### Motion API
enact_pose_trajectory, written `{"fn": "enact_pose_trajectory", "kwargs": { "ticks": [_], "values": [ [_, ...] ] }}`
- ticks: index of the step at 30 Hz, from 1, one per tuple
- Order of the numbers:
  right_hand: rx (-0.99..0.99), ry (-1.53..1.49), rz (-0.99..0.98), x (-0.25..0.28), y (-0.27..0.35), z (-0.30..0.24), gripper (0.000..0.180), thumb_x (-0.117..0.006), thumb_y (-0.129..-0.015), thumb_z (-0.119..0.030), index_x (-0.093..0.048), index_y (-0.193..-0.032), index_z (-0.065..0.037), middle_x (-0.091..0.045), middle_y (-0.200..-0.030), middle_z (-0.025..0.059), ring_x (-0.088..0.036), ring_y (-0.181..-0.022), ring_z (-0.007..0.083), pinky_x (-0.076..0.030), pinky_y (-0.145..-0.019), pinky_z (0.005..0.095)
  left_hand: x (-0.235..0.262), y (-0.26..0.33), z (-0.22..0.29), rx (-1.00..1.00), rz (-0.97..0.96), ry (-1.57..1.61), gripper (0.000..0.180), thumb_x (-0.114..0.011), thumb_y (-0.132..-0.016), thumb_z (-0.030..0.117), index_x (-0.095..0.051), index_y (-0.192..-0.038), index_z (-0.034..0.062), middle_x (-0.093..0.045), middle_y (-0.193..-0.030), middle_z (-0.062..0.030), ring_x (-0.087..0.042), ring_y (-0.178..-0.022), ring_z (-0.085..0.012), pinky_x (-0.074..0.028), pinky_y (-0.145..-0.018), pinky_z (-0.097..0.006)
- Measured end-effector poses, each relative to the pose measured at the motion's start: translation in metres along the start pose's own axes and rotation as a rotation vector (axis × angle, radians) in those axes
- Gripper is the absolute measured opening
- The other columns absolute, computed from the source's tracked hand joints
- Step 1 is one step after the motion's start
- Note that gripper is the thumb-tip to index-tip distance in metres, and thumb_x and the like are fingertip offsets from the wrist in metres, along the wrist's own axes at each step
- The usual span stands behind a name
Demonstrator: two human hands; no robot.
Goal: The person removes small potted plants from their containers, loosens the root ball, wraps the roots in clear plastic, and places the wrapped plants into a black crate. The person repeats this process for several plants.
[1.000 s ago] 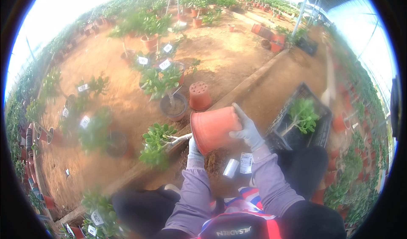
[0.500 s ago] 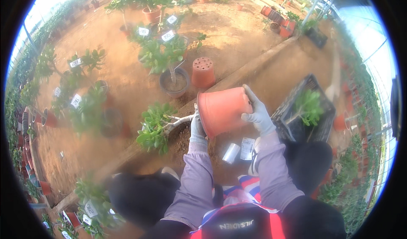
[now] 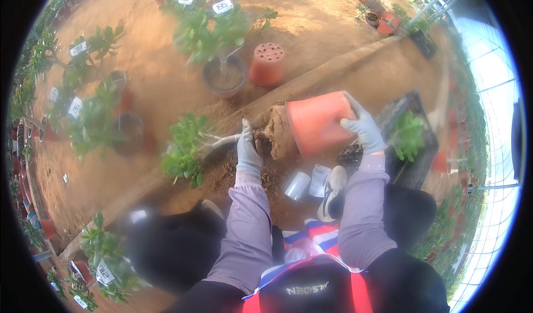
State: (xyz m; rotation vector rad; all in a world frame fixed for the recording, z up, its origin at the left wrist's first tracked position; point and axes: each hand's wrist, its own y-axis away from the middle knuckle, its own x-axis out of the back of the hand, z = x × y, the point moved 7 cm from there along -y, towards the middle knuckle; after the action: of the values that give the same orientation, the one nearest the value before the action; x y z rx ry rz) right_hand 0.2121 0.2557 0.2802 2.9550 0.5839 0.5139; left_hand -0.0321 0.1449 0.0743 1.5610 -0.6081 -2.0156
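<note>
A jade plant [image 3: 187, 149] lies sideways in the air, its leafy crown to the left and its pale stem running right. My gloved left hand [image 3: 248, 152] is closed about the stem's base, against the crumbly root ball [image 3: 280, 132]. Part of that soil still sits inside the tilted terracotta-coloured plastic pot [image 3: 319, 123]; the rest is bared between pot rim and hand. My gloved right hand [image 3: 366, 129] grips the pot by its bottom end, thumb and fingers on either side.
Ahead stands an upturned pot [image 3: 268, 64] beside a plant in a dark pot [image 3: 224, 77]. At right, a black crate [image 3: 417, 171] holds another plant [image 3: 409, 138]. A shiny roll [image 3: 297, 186] and a printed paper [image 3: 318, 181] lie near my shoe [image 3: 332, 193]. Tagged plants [image 3: 78, 110] line the left.
My right hand has drawn the pot to the right, away from my left hand. The root ball, hidden before, now shows between them. The view has shifted slightly.
</note>
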Motion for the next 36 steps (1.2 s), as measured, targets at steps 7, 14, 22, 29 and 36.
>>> {"fn": "enact_pose_trajectory", "kwargs": {
  "ticks": [7,14,22,29,36],
  "values": [
    [0.147,0.232,-0.005,-0.012,-0.118,-0.048,0.088,-0.086,-0.070,-0.013,-0.044,-0.144,0.007,-0.051,-0.143,0.0152,-0.050,-0.131,0.0236,-0.040,-0.109,0.0330,0.033,-0.014,0.012,-0.079,0.061,-0.126,0.045,-0.058,-0.101,0.042,-0.066,-0.126,0.0051,-0.066,-0.115,-0.0034,-0.061,-0.101,-0.0122,-0.050,-0.090,-0.028],
    [0.426,0.906,0.125,-0.078,-0.248,-0.090,0.098,-0.089,-0.063,-0.041,-0.047,-0.147,-0.010,-0.051,-0.142,0.0213,-0.050,-0.131,0.0346,-0.042,-0.109,0.0425,0.014,-0.007,0.023,-0.015,0.218,-0.240,0.043,-0.051,-0.105,0.029,-0.059,-0.133,-0.0014,-0.064,-0.122,-0.0052,-0.058,-0.109,-0.0116,-0.045,-0.099,-0.025],
    [0.242,1.391,0.057,-0.149,-0.306,0.029,0.088,-0.081,-0.070,-0.055,-0.047,-0.148,-0.030,-0.042,-0.151,0.0177,-0.039,-0.138,0.0382,-0.038,-0.112,0.0459,0.014,-0.021,0.020,-0.105,0.070,-0.267,0.038,-0.050,-0.105,0.020,-0.058,-0.132,-0.0058,-0.065,-0.117,-0.0041,-0.058,-0.104,-0.0061,-0.044,-0.093,-0.017],
    [-0.376,-0.011,-0.656,-0.145,-0.121,0.061,0.093,-0.079,-0.078,-0.049,-0.041,-0.150,-0.004,-0.036,-0.158,0.0106,-0.031,-0.146,0.0222,-0.030,-0.116,0.0382,0.027,-0.026,0.029,-0.059,0.165,-0.603,0.047,-0.060,-0.097,0.050,-0.074,-0.106,0.0056,-0.061,-0.066,0.0036,-0.044,-0.048,-0.0052,-0.032,-0.043,-0.021],
    [-0.282,-0.353,-0.443,-0.153,0.008,0.099,0.095,-0.076,-0.081,-0.051,-0.036,-0.153,-0.005,-0.042,-0.154,0.0117,-0.034,-0.144,0.0243,-0.021,-0.120,0.0378,0.023,-0.008,0.045,-0.265,-0.176,-0.921,0.062,-0.052,-0.096,0.062,-0.070,-0.109,0.0035,-0.062,-0.076,0.0013,-0.047,-0.067,-0.0066,-0.037,-0.062,-0.023]
  ]
}}
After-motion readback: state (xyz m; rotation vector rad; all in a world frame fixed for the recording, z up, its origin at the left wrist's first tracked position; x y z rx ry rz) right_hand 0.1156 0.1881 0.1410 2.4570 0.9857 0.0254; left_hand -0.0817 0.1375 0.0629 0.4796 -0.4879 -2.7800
